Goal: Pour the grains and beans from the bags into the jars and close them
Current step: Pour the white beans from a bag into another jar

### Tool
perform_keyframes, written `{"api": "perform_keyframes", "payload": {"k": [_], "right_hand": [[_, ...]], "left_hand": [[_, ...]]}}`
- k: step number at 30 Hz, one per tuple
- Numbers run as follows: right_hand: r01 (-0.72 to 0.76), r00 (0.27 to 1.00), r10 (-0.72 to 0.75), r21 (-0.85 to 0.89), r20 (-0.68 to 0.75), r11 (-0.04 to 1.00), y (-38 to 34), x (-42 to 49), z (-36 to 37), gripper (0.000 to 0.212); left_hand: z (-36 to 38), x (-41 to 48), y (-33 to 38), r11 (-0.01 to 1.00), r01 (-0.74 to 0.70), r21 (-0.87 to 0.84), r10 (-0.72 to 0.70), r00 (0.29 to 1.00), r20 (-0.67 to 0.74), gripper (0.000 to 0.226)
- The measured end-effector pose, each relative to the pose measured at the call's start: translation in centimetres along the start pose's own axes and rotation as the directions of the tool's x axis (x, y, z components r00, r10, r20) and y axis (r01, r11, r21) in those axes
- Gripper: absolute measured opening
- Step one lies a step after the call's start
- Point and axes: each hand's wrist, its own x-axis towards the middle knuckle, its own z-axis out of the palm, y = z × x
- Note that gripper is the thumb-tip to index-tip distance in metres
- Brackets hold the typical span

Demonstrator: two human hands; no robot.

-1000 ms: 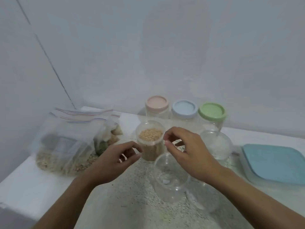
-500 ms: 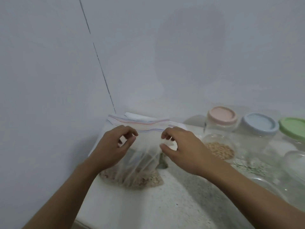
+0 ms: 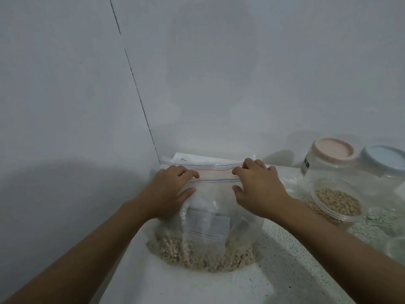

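A clear zip bag (image 3: 206,233) with pale grains in its bottom stands in the corner of the counter. My left hand (image 3: 169,190) pinches the left part of its zip strip between fingers and thumb. My right hand (image 3: 258,187) pinches the strip's right part the same way. To the right stands an open clear jar (image 3: 337,201) filled with tan beans. Behind it are a jar with a pink lid (image 3: 333,150) and a jar with a blue lid (image 3: 383,157).
Two white walls meet just behind the bag. The speckled counter (image 3: 282,266) runs to the right. Parts of other clear jars show at the right edge (image 3: 396,246). A white sheet (image 3: 197,157) lies behind the bag.
Both hands left the jars, moved left to the bag and took hold of its zip strip. The view swung left and came closer to the bag.
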Motion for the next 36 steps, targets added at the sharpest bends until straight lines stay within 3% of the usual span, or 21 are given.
{"api": "perform_keyframes", "payload": {"k": [5,14,17,23,26,28,32,36], "right_hand": [[-0.040,0.997,0.036,0.053,0.072,0.998,-0.8,0.4,-0.8,0.021],[-0.082,0.990,0.072,0.084,0.123,0.993,-2.1,-0.1,-3.2,0.011],[-0.049,0.996,0.037,0.165,0.076,0.985,-2.0,-0.8,-4.4,0.006],[0.079,0.996,-0.063,0.284,-0.066,0.955,-1.0,-2.5,-4.7,0.030],[0.106,0.993,-0.086,0.294,-0.082,0.950,-0.5,-3.5,-5.2,0.017],[0.136,0.989,-0.110,0.327,-0.097,0.935,-0.2,-4.4,-5.7,0.007],[0.173,0.981,-0.131,0.352,-0.142,0.920,0.2,-5.9,-6.3,0.005],[0.237,0.944,-0.149,0.293,-0.294,0.926,0.6,-6.6,-6.0,0.008]], "left_hand": [[-0.4,-0.2,-1.5,0.999,-0.047,0.002,0.047,0.999,-0.015,0.055],[-1.8,2.3,1.0,0.986,-0.147,0.074,0.138,0.983,0.122,0.072],[-2.5,2.7,2.0,0.982,-0.183,-0.034,0.186,0.973,0.139,0.059],[-5.2,3.1,3.9,0.944,-0.144,-0.297,0.209,0.958,0.197,0.033],[-6.6,2.7,4.3,0.927,-0.187,-0.324,0.254,0.951,0.177,0.015],[-7.8,2.3,5.0,0.905,-0.189,-0.381,0.275,0.943,0.187,0.015],[-10.3,1.1,6.7,0.855,-0.127,-0.503,0.288,0.923,0.256,0.017],[-10.8,0.3,8.3,0.823,-0.097,-0.559,0.265,0.937,0.227,0.021]]}}
